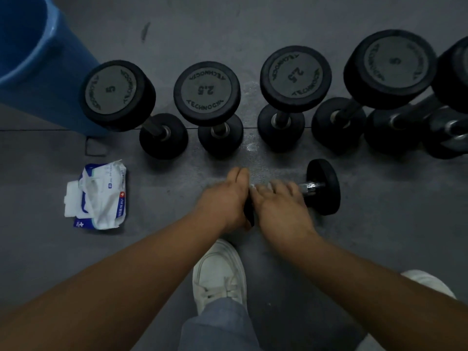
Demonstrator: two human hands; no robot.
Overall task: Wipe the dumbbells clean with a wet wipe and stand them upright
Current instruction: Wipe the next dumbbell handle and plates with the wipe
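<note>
Under you spreads a grey rubber floor (379, 236), matte and finely speckled, with a seam running across it. At far left stands a smooth blue plastic bin (38, 72), round and tapering. Along the seam stands a row of upright dumbbells (207, 90): thick black rubber discs with flat, embossed end caps marked 5 and 2.5, joined by short metal stems. Nearer you, one dumbbell (323, 187) lies on its side, its round black head at right and its shiny knurled chrome handle pointing towards your hands. To the left lies a crinkled white-and-blue pack (101, 198), its flap open. A white laced shoe (219, 272) sits below. Your left hand (225, 198) rests over the other head, fingers together and nearly straight. Your right hand (278, 203), blurred, curls over the handle, grasping a white wipe (253, 186) against it.
</note>
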